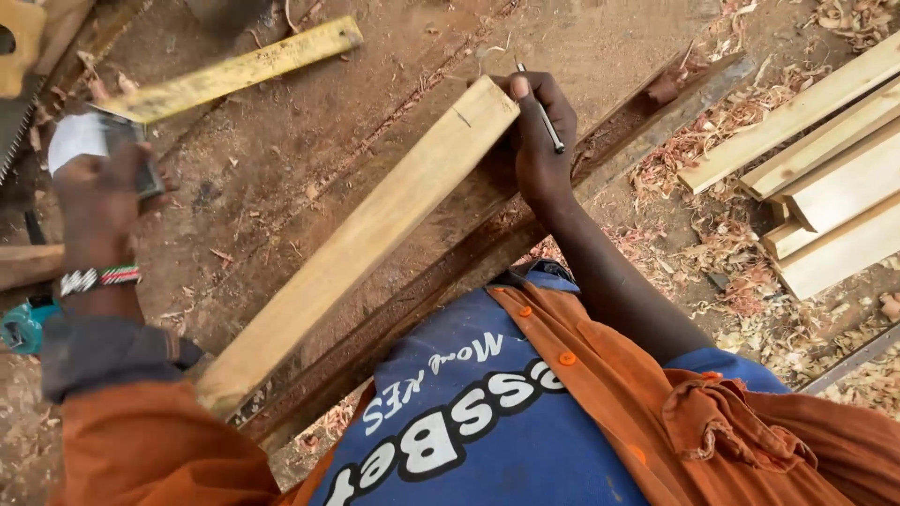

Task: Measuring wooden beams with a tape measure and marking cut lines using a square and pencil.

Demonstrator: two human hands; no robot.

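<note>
A long pale wooden plank lies diagonally across the worn workbench, one end near my chest, the other at the upper middle with a short pencil mark on it. My right hand rests at that far end, touching the plank's side, with a dark pen or pencil between its fingers. My left hand, a beaded band at the wrist, is raised at the left and grips a try square; its dark stock is in the hand and its yellow blade points up and right.
A stack of pale planed boards lies on the ground at the right among wood shavings. A handsaw sits at the upper left edge of the bench. A teal tool shows at the far left.
</note>
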